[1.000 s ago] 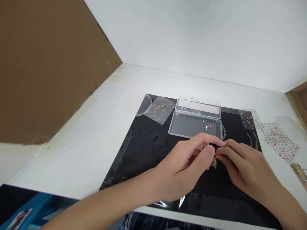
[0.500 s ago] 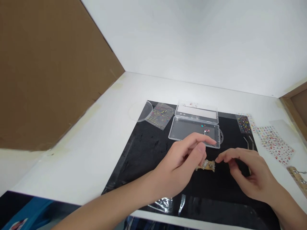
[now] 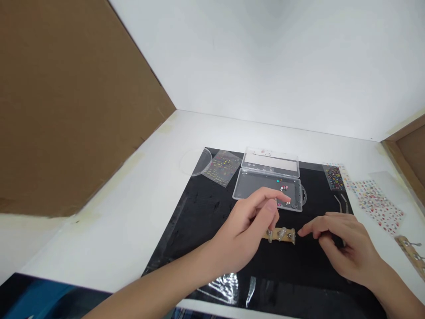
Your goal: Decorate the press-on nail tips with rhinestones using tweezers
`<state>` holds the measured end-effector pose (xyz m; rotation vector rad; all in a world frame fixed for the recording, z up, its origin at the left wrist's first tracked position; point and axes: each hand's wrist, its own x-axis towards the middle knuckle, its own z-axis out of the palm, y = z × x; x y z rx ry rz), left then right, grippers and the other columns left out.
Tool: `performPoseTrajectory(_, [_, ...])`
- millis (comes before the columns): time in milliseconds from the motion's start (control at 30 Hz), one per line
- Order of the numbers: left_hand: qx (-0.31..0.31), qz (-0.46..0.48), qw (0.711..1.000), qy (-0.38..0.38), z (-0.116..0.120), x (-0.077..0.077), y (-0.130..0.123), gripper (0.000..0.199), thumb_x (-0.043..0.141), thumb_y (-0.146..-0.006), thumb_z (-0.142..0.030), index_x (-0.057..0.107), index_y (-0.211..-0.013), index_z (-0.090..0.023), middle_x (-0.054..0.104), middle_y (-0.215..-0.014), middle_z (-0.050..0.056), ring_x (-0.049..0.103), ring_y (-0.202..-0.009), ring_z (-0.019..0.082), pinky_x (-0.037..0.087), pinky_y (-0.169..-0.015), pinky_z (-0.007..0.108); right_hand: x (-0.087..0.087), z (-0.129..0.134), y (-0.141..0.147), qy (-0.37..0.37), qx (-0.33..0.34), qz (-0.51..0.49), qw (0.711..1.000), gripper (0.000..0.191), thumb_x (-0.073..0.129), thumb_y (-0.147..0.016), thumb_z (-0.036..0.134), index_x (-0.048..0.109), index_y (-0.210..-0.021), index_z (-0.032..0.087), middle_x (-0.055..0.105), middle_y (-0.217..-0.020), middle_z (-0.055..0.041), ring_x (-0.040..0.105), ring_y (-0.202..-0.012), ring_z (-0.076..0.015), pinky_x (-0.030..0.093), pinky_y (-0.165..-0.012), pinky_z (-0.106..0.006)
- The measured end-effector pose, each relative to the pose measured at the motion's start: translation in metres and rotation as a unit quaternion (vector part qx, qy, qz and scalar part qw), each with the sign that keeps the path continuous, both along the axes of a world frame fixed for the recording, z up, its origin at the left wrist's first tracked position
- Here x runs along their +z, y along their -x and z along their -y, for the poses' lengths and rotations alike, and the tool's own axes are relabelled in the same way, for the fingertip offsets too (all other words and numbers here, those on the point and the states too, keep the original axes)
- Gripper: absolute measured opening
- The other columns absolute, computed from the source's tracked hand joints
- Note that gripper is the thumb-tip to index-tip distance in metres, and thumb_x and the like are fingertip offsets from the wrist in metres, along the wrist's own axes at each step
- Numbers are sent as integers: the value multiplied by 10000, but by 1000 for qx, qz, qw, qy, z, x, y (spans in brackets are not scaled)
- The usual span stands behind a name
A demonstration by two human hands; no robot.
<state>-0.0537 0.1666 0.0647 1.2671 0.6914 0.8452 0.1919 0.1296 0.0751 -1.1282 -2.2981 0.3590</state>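
A tan strip [image 3: 277,235] carrying several clear nail tips on small metal holders lies on the black mat. My left hand [image 3: 247,228] hovers over its left end, index finger stretched forward over the case, thumb and other fingers curled together; whatever they may hold is hidden. Beside the strip's right end is my right hand [image 3: 345,243], its index finger pointing at that end and its thumb apart, with nothing seen between them. An open clear plastic case [image 3: 255,184] with small coloured star and flower charms sits just beyond my left hand.
Sticker sheets lie at the mat's back left [image 3: 223,167] and at the right [image 3: 378,204]. A clear round disc [image 3: 194,162] overlaps the mat's corner. Metal tweezers [image 3: 341,203] rest behind my right hand. Another tan strip [image 3: 411,252] lies far right. A brown board [image 3: 76,106] stands left.
My left hand has shifted slightly left, uncovering more of the strip and its nail tips. My right hand stays by the strip's right end. The whole view has tilted a little.
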Motion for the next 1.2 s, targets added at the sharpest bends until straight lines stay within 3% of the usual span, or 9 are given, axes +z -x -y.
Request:
performPoseTrajectory(133, [75, -57, 990, -106, -11, 0, 4, 290, 434, -1130, -345, 676, -1188, -198, 498, -686, -58, 464, -610, 116, 383, -572, 246, -5, -2, -4, -9, -39, -45, 998, 266, 477, -916, 29, 602, -879, 261, 797, -758, 33, 718, -569, -119, 559, -563, -219])
performPoseTrajectory(200, [141, -124, 963, -195, -21, -4, 9, 266, 453, -1118, -309, 686, -1190, -204, 543, -706, -46, 519, -639, 126, 424, -599, 257, -12, -2, -10, -4, -67, -49, 997, 261, 473, -939, 59, 613, -854, 261, 748, -700, 31, 696, -564, -125, 543, -570, -232])
performPoseTrajectory(300, [219, -247, 872, -362, -40, -11, 18, 270, 462, -1099, -245, 680, -1243, -176, 699, -890, 27, 632, -835, 178, 521, -783, 332, -26, -3, -21, -17, -99, -46, 994, 241, 480, -968, 113, 608, -818, 253, 638, -628, 32, 589, -503, -122, 467, -532, -254])
performPoseTrajectory(367, [215, -360, 797, -435, -52, -17, 24, 301, 459, -1102, -247, 671, -1295, -154, 759, -1102, 97, 657, -1061, 258, 531, -949, 438, -35, -5, -28, -29, -105, -37, 993, 227, 485, -978, 135, 610, -828, 251, 631, -643, 29, 585, -515, -127, 453, -541, -266])
performPoseTrajectory(433, [204, -459, 747, -436, -60, -25, 28, 346, 453, -1114, -274, 643, -1376, -150, 722, -1331, 140, 604, -1272, 329, 504, -1072, 516, -41, -8, -33, -37, -106, -32, 993, 235, 469, -990, 142, 603, -833, 253, 626, -650, 32, 588, -522, -128, 441, -546, -271])
performPoseTrajectory(600, [236, -582, 695, -349, -68, -50, 29, 531, 512, -1092, -455, 573, -1491, -111, 564, -1563, 233, 465, -1498, 432, 451, -1199, 608, -47, -13, -38, -22, -119, -26, 992, 260, 433, -1006, 172, 550, -790, 259, 536, -588, 55, 501, -463, -119, 364, -502, -281])
performPoseTrajectory(733, [267, -600, 695, -294, -73, -63, 31, 655, 490, -1070, -587, 551, -1525, -119, 524, -1613, 253, 488, -1503, 445, 477, -1181, 623, -48, -14, -37, -24, -138, -22, 990, 274, 426, -993, 165, 533, -760, 262, 499, -540, 69, 463, -426, -118, 345, -486, -280])
performPoseTrajectory(1000, [260, -616, 672, -320, -85, -66, 44, 498, 438, -1090, -391, 634, -1483, -156, 617, -1572, 176, 418, -1574, 411, 299, -1292, 674, -42, -15, -34, -61, -139, -16, 988, 281, 410, -977, 132, 524, -754, 260, 519, -533, 68, 499, -418, -114, 380, -478, -262])
performPoseTrajectory(1200, [291, -585, 682, -329, -87, -59, 50, 234, 547, -1042, -326, 733, -1133, -217, 789, -1238, 128, 607, -1323, 400, 218, -1289, 717, -43, -14, -32, -105, -137, -15, 985, 289, 393, -1009, 111, 501, -788, 263, 493, -560, 77, 500, -440, -108, 378, -489, -257])
